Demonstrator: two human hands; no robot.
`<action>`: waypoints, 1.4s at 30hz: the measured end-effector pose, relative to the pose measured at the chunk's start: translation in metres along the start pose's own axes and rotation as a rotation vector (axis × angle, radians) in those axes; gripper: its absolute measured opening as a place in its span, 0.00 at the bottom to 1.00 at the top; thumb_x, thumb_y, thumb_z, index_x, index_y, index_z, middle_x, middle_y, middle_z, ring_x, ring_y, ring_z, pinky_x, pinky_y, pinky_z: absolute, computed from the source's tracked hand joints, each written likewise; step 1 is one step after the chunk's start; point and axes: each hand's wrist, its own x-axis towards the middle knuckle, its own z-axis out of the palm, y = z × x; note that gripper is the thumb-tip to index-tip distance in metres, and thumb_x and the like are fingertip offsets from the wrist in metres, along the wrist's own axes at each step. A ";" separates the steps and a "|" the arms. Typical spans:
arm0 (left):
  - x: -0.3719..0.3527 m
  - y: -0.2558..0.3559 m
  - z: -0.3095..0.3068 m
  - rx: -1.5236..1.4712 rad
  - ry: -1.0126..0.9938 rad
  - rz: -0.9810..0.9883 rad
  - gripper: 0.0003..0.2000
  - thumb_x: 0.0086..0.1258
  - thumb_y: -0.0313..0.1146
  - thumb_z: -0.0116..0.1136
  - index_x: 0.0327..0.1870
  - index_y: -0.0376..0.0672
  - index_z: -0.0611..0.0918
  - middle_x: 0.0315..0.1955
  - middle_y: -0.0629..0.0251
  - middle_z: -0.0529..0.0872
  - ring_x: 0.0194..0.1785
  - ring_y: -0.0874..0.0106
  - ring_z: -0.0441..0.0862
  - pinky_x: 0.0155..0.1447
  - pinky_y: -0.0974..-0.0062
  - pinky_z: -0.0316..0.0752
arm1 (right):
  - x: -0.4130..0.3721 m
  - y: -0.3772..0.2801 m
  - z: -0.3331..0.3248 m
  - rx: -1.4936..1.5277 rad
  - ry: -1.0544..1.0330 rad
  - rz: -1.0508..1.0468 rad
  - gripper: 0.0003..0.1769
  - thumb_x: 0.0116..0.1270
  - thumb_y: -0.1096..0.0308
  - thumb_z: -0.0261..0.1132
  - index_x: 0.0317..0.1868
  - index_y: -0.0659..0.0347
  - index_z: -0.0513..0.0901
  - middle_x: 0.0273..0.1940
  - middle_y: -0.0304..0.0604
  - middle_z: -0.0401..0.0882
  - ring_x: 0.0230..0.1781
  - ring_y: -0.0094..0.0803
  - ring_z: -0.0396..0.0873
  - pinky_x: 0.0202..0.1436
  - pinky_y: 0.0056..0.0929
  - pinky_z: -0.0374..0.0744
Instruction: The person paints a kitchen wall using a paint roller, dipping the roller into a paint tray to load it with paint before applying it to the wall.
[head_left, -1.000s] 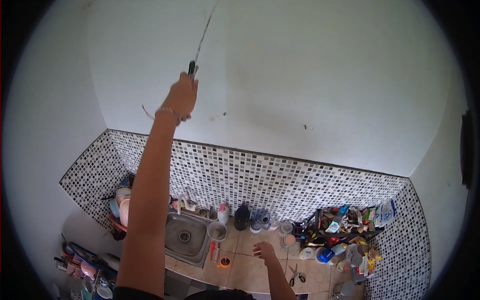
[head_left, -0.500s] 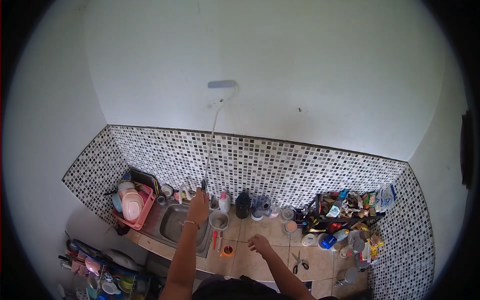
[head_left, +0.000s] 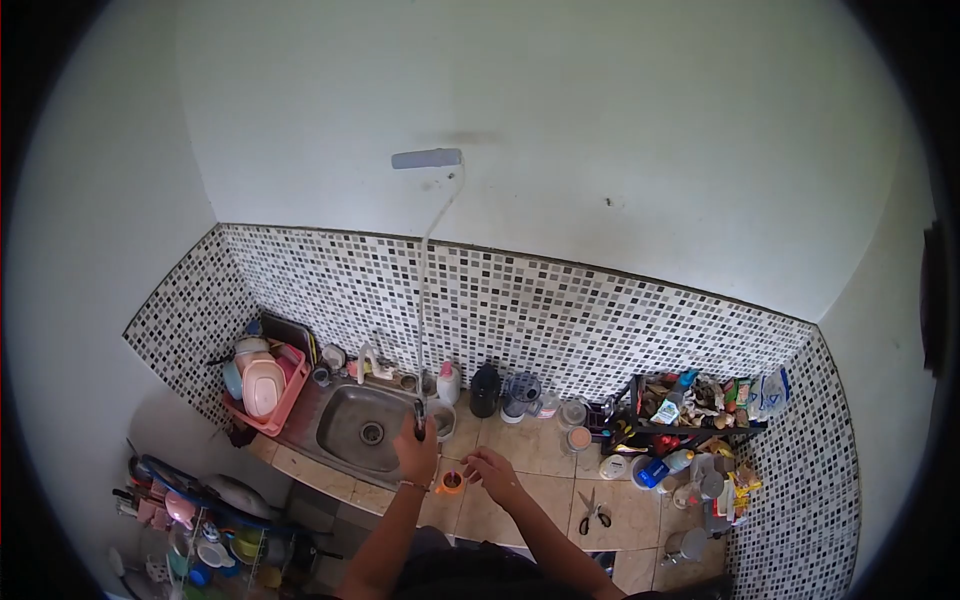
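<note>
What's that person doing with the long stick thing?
The person is holding a long-handled roller in their left hand. Its grey roller end is up at the plain wall, above the little checked tiles, but I can't tell if it is touching. The right hand holds nothing that I can see, and is close to a small orange cup. Some scissors lie open on the counter.

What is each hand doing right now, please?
Left hand: closed around the roller's handle.
Right hand: partly open, apparently holding nothing.
</note>
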 end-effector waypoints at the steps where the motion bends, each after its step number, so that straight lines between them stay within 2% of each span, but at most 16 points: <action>1: -0.005 0.000 -0.002 -0.015 0.004 -0.006 0.14 0.67 0.33 0.60 0.27 0.35 0.70 0.14 0.61 0.71 0.18 0.75 0.64 0.24 0.70 0.62 | -0.001 -0.005 0.004 0.009 -0.017 0.020 0.13 0.71 0.60 0.56 0.44 0.60 0.80 0.33 0.38 0.80 0.32 0.25 0.79 0.37 0.24 0.74; 5: -0.032 -0.022 -0.004 -0.003 -0.020 -0.053 0.13 0.68 0.33 0.59 0.28 0.35 0.71 0.15 0.61 0.72 0.19 0.76 0.67 0.25 0.71 0.63 | 0.013 0.015 0.024 -0.065 -0.077 -0.151 0.16 0.71 0.60 0.59 0.45 0.68 0.76 0.34 0.43 0.80 0.35 0.26 0.77 0.39 0.25 0.74; 11: -0.079 -0.079 -0.012 -0.168 -0.119 -0.235 0.10 0.70 0.34 0.57 0.38 0.36 0.76 0.22 0.64 0.79 0.28 0.79 0.76 0.31 0.73 0.72 | 0.016 0.019 0.073 -0.258 -0.129 -0.211 0.17 0.70 0.58 0.62 0.47 0.65 0.76 0.38 0.40 0.78 0.40 0.27 0.75 0.49 0.28 0.73; 12: -0.081 -0.070 -0.021 -0.201 -0.076 -0.199 0.13 0.65 0.35 0.59 0.45 0.37 0.77 0.22 0.50 0.81 0.27 0.53 0.82 0.31 0.61 0.73 | 0.019 0.029 0.081 -0.180 -0.133 -0.127 0.17 0.69 0.59 0.63 0.46 0.65 0.76 0.38 0.41 0.78 0.41 0.27 0.76 0.49 0.27 0.74; 14: -0.098 -0.079 -0.041 -0.115 -0.089 -0.180 0.14 0.64 0.34 0.59 0.47 0.38 0.76 0.23 0.50 0.81 0.29 0.52 0.83 0.32 0.61 0.73 | 0.027 0.053 0.094 -0.042 -0.145 0.054 0.15 0.69 0.60 0.63 0.46 0.65 0.77 0.38 0.41 0.79 0.42 0.27 0.77 0.49 0.26 0.74; 20: -0.149 -0.096 -0.110 -0.237 -0.080 -0.181 0.18 0.63 0.32 0.56 0.54 0.38 0.71 0.30 0.50 0.83 0.31 0.52 0.82 0.35 0.61 0.74 | 0.023 0.064 0.167 0.132 -0.468 0.090 0.07 0.70 0.70 0.60 0.41 0.66 0.78 0.39 0.45 0.83 0.41 0.29 0.81 0.49 0.26 0.77; 23: -0.151 -0.094 -0.168 -0.413 -0.301 -0.443 0.22 0.65 0.33 0.55 0.58 0.38 0.66 0.28 0.53 0.84 0.30 0.55 0.83 0.37 0.61 0.76 | 0.019 0.073 0.211 0.041 -0.574 0.079 0.06 0.69 0.72 0.60 0.40 0.66 0.78 0.38 0.46 0.83 0.41 0.31 0.82 0.47 0.28 0.78; 24: -0.148 -0.089 -0.193 -0.328 -0.481 -0.591 0.27 0.66 0.38 0.56 0.62 0.37 0.62 0.37 0.52 0.83 0.40 0.56 0.83 0.45 0.61 0.77 | 0.017 0.076 0.224 -0.013 -0.600 0.059 0.05 0.69 0.72 0.60 0.40 0.67 0.78 0.38 0.47 0.83 0.40 0.32 0.82 0.46 0.28 0.79; 27: -0.192 -0.134 -0.211 -0.141 -0.493 -0.377 0.31 0.66 0.43 0.58 0.64 0.37 0.60 0.49 0.48 0.79 0.55 0.52 0.77 0.55 0.62 0.73 | 0.004 0.086 0.256 -0.085 -0.752 0.243 0.04 0.67 0.74 0.62 0.40 0.65 0.78 0.37 0.48 0.83 0.39 0.33 0.83 0.43 0.29 0.80; 28: -0.203 -0.126 -0.225 -0.106 -0.469 -0.394 0.34 0.65 0.48 0.59 0.65 0.37 0.61 0.57 0.44 0.73 0.65 0.50 0.67 0.63 0.61 0.68 | 0.001 0.086 0.262 -0.093 -0.832 0.379 0.04 0.67 0.74 0.62 0.40 0.65 0.78 0.37 0.48 0.83 0.39 0.33 0.83 0.42 0.29 0.80; 31: -0.235 -0.120 -0.283 0.328 -0.734 -0.218 0.32 0.67 0.51 0.57 0.63 0.36 0.66 0.56 0.43 0.74 0.65 0.49 0.66 0.63 0.58 0.68 | 0.003 0.103 0.270 -0.230 -0.820 0.562 0.03 0.65 0.75 0.63 0.39 0.62 0.78 0.34 0.47 0.84 0.33 0.31 0.83 0.35 0.26 0.79; 33: -0.282 -0.161 -0.290 0.223 -0.971 -0.418 0.28 0.71 0.51 0.52 0.60 0.35 0.71 0.54 0.44 0.75 0.62 0.50 0.69 0.60 0.54 0.69 | 0.024 0.119 0.261 -0.508 -0.753 0.522 0.02 0.64 0.75 0.63 0.37 0.62 0.78 0.32 0.45 0.84 0.28 0.28 0.82 0.30 0.24 0.78; 35: -0.301 -0.139 -0.327 -0.023 -0.998 -0.684 0.23 0.76 0.47 0.45 0.57 0.35 0.74 0.50 0.46 0.76 0.57 0.47 0.73 0.57 0.53 0.69 | 0.037 0.118 0.254 -0.877 -0.823 0.414 0.02 0.63 0.74 0.64 0.35 0.61 0.79 0.29 0.43 0.85 0.23 0.26 0.80 0.25 0.23 0.76; 37: -0.341 -0.134 -0.339 -0.140 -0.888 -0.893 0.18 0.78 0.42 0.42 0.52 0.34 0.75 0.45 0.46 0.77 0.52 0.45 0.76 0.56 0.53 0.69 | 0.047 0.120 0.251 -1.113 -0.895 0.383 0.02 0.62 0.73 0.65 0.33 0.60 0.79 0.27 0.41 0.85 0.19 0.24 0.78 0.21 0.23 0.74; 39: -0.389 -0.116 -0.350 -0.205 -0.686 -0.823 0.14 0.77 0.36 0.44 0.52 0.32 0.71 0.46 0.45 0.75 0.49 0.46 0.78 0.49 0.57 0.79 | 0.051 0.132 0.240 -1.228 -0.977 0.453 0.02 0.61 0.73 0.66 0.33 0.60 0.80 0.26 0.40 0.86 0.17 0.23 0.77 0.19 0.23 0.73; 42: -0.439 -0.064 -0.340 -0.169 -0.366 -1.065 0.14 0.74 0.28 0.47 0.55 0.33 0.63 0.48 0.46 0.73 0.49 0.52 0.78 0.39 0.65 0.87 | 0.058 0.152 0.236 -1.312 -1.121 0.513 0.02 0.61 0.73 0.65 0.33 0.60 0.80 0.27 0.41 0.86 0.18 0.23 0.76 0.20 0.24 0.72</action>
